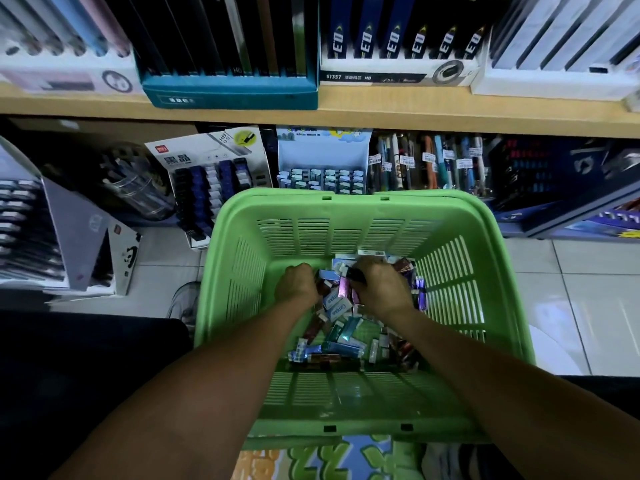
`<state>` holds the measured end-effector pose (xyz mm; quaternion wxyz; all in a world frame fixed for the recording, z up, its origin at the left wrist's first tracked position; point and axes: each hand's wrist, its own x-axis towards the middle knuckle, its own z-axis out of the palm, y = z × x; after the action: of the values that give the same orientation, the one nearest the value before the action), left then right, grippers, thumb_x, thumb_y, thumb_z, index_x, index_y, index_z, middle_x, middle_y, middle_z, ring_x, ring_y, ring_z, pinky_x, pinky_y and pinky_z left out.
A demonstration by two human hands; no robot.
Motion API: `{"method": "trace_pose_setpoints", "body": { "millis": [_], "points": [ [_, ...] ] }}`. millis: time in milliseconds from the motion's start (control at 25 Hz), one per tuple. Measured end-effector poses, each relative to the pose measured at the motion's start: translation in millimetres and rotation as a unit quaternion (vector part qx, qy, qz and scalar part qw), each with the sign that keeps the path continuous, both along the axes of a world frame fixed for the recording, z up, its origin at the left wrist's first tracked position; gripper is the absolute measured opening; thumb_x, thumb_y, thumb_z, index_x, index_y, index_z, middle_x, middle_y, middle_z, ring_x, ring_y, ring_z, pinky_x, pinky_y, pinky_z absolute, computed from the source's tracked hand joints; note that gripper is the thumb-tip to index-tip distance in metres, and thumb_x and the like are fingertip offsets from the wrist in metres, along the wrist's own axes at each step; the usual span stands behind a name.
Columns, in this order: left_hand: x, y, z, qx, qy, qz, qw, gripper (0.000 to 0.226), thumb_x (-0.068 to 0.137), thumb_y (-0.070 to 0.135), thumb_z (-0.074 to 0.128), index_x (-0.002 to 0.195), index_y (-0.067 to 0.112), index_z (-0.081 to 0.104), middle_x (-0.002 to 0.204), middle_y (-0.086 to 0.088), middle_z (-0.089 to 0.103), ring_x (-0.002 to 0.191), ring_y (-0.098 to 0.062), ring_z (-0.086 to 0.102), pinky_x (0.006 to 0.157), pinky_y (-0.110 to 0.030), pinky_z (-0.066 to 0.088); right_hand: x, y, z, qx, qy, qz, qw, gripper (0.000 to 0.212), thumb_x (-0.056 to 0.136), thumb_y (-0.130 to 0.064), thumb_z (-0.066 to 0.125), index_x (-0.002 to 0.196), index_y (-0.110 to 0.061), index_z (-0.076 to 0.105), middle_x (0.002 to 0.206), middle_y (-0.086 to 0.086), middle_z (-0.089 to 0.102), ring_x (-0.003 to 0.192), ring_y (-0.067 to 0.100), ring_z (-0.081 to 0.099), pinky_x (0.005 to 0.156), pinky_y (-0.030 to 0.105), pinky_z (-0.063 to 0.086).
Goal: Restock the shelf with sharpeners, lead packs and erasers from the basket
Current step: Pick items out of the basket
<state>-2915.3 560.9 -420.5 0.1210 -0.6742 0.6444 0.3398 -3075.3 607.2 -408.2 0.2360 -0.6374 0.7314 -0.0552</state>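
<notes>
We work over a green basket (235, 271) set on the tiled floor (571, 271) in front of a wooden shelf (346, 116). Nothing stands between the basket and the lower shelf row. That row holds a display of lead packs (211, 188), a light-blue display box (322, 168) of small packs just beside it, and a row of pens (429, 161) to the right. On the shelf above stand four display boxes, one of them teal (228, 88).

The basket contains a loose pile of small packs (339, 327) (blue, teal, purple and dark red; too jumbled for a count), gathered toward its middle and right.

Both of our hands are down in the pile. The left hand (298, 284) is curled into a fist; we cannot tell whether it holds anything. The right hand (381, 289) has its fingers wrapped around a dark item (356, 274) and some purple packs.
</notes>
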Motion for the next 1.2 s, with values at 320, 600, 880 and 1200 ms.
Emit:
{"method": "trace_pose_setpoints", "body": {
  "millis": [320,600,880,1200],
  "points": [
    [1.9,-10.8,25.7,-0.002,0.142,0.175,0.974,0.014,0.091,0.002,0.061,0.104,0.005,0.058,0.090,-0.006,0.059,0.080,-0.019,0.058,0.063,-0.027,0.047,2.5,-1.1,21.0,-0.023,-0.099,-0.083,0.991,0.014,0.096,-0.028,0.065,0.098,-0.015,0.070,0.079,0.001,0.065,0.065,0.017,0.055,0.052,0.019,0.036],
    [-7.4,2.2,45.3,0.225,0.424,0.391,0.785,0.048,0.089,0.045,0.068,0.118,0.009,0.057,0.113,-0.014,0.068,0.091,-0.022,0.067,0.061,-0.033,0.056,35.5,-7.6,42.0,0.115,-0.293,-0.088,0.945,0.008,0.088,-0.017,0.073,0.093,-0.011,0.074,0.076,0.001,0.073,0.065,0.015,0.067,0.058,0.023,0.053],
    [6.7,-3.7,23.3,0.097,0.249,0.317,0.910,0.017,0.095,0.003,0.056,0.112,0.002,0.052,0.096,-0.011,0.059,0.085,-0.024,0.061,0.063,-0.037,0.055,13.4,-11.3,28.5,0.041,-0.056,-0.033,0.997,0.035,0.091,-0.022,0.062,0.126,-0.017,0.061,0.098,0.010,0.074,0.083,0.027,0.069,0.067,0.034,0.055],
    [-9.0,2.9,6.9,-0.018,0.108,0.030,0.994,0.027,0.084,0.016,0.073,0.107,0.010,0.060,0.108,-0.012,0.068,0.099,-0.032,0.065,0.080,-0.036,0.053,23.4,-2.2,7.8,0.015,0.043,0.029,0.999,0.040,0.087,-0.024,0.068,0.123,-0.017,0.052,0.099,0.011,0.070,0.088,0.032,0.068,0.063,0.033,0.047]
  ]
}}
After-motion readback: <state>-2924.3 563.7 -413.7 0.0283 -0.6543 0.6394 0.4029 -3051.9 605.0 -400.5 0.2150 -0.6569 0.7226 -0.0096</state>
